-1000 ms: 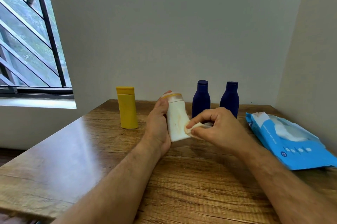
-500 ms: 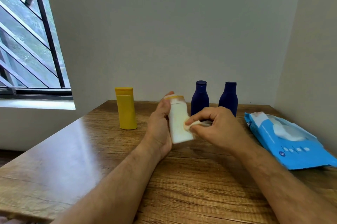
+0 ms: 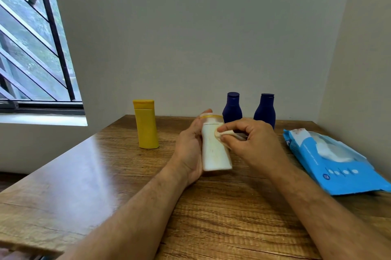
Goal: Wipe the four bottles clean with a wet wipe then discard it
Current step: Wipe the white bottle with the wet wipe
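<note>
From the head camera, the left hand (image 3: pixel 191 147) grips a white bottle (image 3: pixel 214 149) from its left side, fingers curled behind it and the thumb tip showing by the yellow-ringed cap, holding it roughly upright with its base just above or on the wooden table (image 3: pixel 105 175); which of the two cannot be told. The right hand (image 3: pixel 251 143) pinches a bunched wet wipe (image 3: pixel 225 134) between thumb and fingers and presses it against the upper right side of the white bottle, just under the cap. A yellow bottle (image 3: pixel 146 124) stands upright to the left, apart from the hands. Two dark blue bottles stand upright near the wall behind the hands: the left blue bottle (image 3: pixel 232 107) and the right blue bottle (image 3: pixel 265 109), their lower parts hidden by the right hand. A blue wet wipe pack (image 3: pixel 330 160) lies flat at the right, its flap open with a white wipe showing. A barred window (image 3: pixel 31 48) fills the upper left.
</note>
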A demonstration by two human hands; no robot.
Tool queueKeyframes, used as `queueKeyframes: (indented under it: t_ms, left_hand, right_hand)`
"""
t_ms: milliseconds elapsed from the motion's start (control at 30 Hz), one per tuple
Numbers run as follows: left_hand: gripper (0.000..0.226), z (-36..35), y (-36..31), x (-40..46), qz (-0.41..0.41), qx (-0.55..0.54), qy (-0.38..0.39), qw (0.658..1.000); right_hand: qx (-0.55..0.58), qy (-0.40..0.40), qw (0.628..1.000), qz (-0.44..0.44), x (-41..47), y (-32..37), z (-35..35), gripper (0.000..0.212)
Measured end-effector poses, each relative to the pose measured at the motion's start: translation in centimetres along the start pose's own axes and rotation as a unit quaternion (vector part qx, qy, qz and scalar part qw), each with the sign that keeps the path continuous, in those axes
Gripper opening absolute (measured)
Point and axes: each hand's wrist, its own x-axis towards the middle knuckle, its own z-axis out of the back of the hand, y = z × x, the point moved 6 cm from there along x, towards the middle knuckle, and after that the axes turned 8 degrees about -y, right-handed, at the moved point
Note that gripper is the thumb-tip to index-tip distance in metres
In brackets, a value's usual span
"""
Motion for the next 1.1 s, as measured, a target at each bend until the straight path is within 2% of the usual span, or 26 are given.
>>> queueKeyframes:
  t_ms: [167, 233, 467, 567, 733, 800, 900, 1100]
  left_hand:
    - [0.049, 1.5, -0.9, 0.2, -0.005, 0.007, -0.102, 0.995]
    - [0.049, 1.6, -0.9, 0.0, -0.002, 0.012, -0.112, 0.994]
    - [0.051, 0.4, 0.6, -0.4, 0.044, 0.035, -0.044, 0.997]
    - [0.053, 0.3, 0.7, -0.3, 0.046, 0.033, -0.038, 0.998]
    - [0.064, 0.9, -0.5, 0.1, 0.002, -0.014, -0.069, 0.998]
    - [0.065, 1.2, -0.6, 0.2, -0.005, -0.019, -0.077, 0.997]
    - [0.067, 0.9, 0.2, 0.2, 0.025, 0.001, -0.053, 0.998]
    - [0.054, 0.4, 1.3, 0.3, 0.036, 0.052, -0.015, 0.998]
  right_hand:
    - [-0.037, 0.119, 0.992, 0.000, -0.5, 0.1, -1.4, 0.019]
    - [-0.045, 0.129, 0.991, 0.005, -0.6, 0.1, -1.6, 0.019]
    - [-0.018, -0.001, 1.000, -0.002, 0.0, -0.1, -0.2, 0.017]
    - [-0.007, -0.012, 1.000, -0.002, 0.0, -0.1, 0.0, 0.018]
    - [-0.042, 0.115, 0.992, 0.010, -0.6, 0.3, -1.6, 0.019]
    - [-0.045, 0.131, 0.990, 0.009, -0.8, 0.3, -1.8, 0.019]
    - [-0.051, 0.095, 0.994, 0.015, -0.7, 0.2, -1.4, 0.018]
    - [-0.006, -0.019, 1.000, -0.014, -0.1, 0.0, 0.0, 0.018]
